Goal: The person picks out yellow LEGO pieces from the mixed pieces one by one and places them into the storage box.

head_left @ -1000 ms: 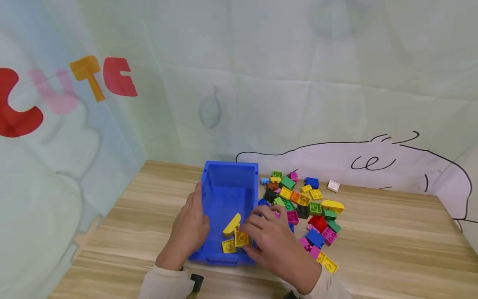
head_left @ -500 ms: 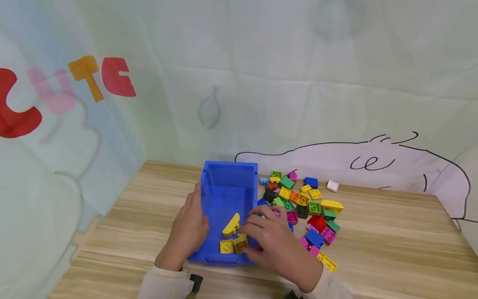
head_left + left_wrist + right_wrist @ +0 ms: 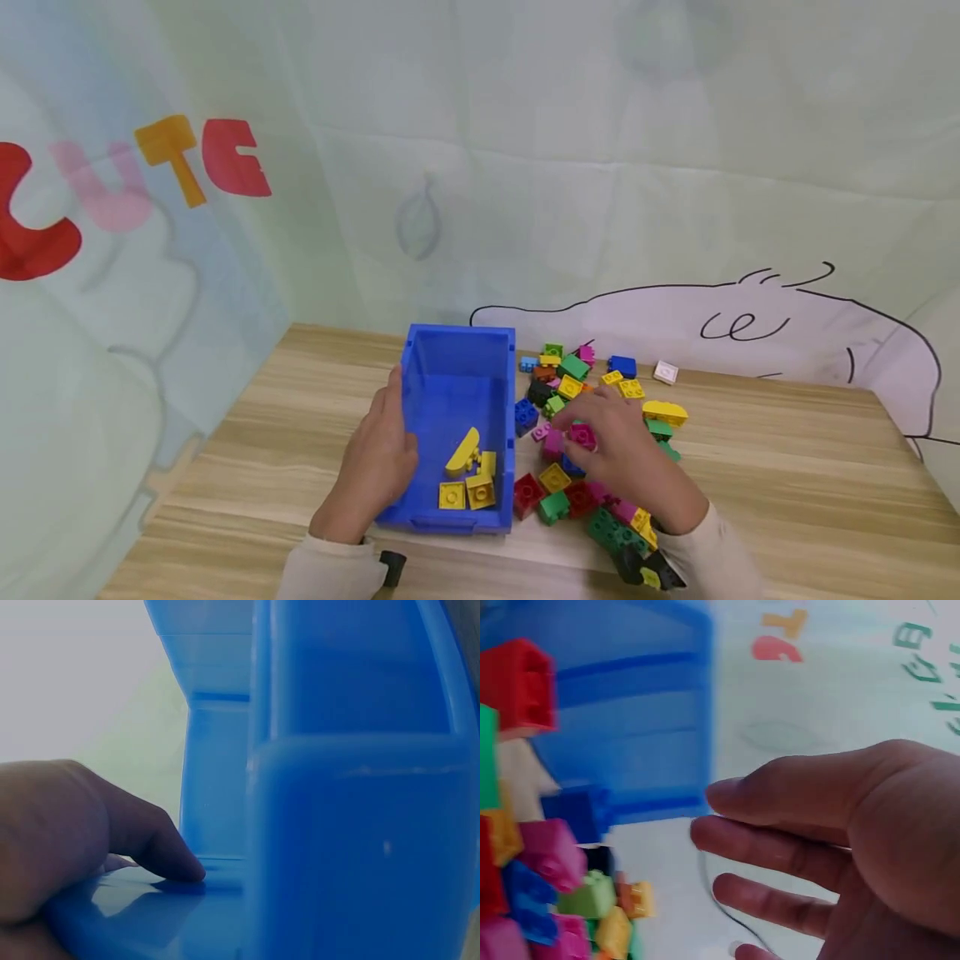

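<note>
A blue plastic bin (image 3: 442, 523) stands on the table. My left hand (image 3: 378, 467) grips its left wall, and in the left wrist view the thumb (image 3: 161, 840) lies over the wall's edge. Several yellow toy building bricks (image 3: 452, 496) lie in the bin's near end, among them a half-round one (image 3: 462, 452). To the right of the bin, my right hand (image 3: 618, 437) hovers over the loose bricks, fingers loosely bent and close to a magenta brick (image 3: 553, 445). In the right wrist view nothing sits between the thumb and fingers.
Loose bricks of many colours spread right of the bin, including a dark green one (image 3: 617, 532) near my right wrist and a white one (image 3: 665, 372) at the back. A printed cloth (image 3: 525, 208) hangs behind the wooden table (image 3: 810, 475).
My right hand has left the yellow brick at the bin's near right corner and moved right over the loose bricks. That brick now lies in the bin. The left hand stays on the bin wall.
</note>
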Available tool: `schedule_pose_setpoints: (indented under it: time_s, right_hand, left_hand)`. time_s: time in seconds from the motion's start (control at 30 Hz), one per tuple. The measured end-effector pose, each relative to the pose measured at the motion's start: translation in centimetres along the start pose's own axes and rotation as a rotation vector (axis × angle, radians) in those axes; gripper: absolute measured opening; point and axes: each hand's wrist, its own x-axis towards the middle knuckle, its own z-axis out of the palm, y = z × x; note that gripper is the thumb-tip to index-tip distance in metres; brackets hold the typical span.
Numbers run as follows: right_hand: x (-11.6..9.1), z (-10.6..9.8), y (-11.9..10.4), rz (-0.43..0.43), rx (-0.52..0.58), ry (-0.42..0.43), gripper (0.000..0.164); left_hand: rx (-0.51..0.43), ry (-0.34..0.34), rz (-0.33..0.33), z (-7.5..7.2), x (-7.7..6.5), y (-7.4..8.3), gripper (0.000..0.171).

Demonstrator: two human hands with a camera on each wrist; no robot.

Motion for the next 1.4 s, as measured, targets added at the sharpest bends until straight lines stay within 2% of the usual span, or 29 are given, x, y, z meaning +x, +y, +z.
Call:
schedule_pose_setpoints:
  time_s: [0.13,0.23,0.37,0.53,0.8,1.17,1.4]
  right_hand:
    - [0.4,1.5,-0.1,0.062,-0.079,-0.128,0.017]
    - [0.5,2.2,-0.6,0.086,-0.153,-0.16,0.024]
    - [0.5,2.8,-1.2,0.1,-0.223,-0.198,0.024]
    - [0.3,3.8,-1.3,0.075,-0.299,-0.206,0.02]
    - [0.4,4.7,-1.8,0.068,-0.434,-0.199,0.021]
    - [0.6,5.4,-1.7,0.114,-0.432,-0.222,0.022]
    - [0.6,5.8,-1.4,0.114,-0.442,-0.24,0.022]
  left_hand:
    - [0.002,-0.006,0.001,0.0,0.0,-0.2,0.081]
    - [0.005,-0.001,0.007,0.0,0.0,-0.2,0.081]
    - [0.007,0.014,0.015,-0.1,-0.1,-0.1,0.081]
    - [0.007,0.031,0.03,0.1,-0.1,0.1,0.08]
    - [0.011,0.032,0.007,0.0,-0.1,0.1,0.082]
    - [0.024,0.029,0.012,-0.1,-0.2,0.0,0.082]
    - [0.018,0.026,0.011,-0.1,-0.2,0.0,0.082]
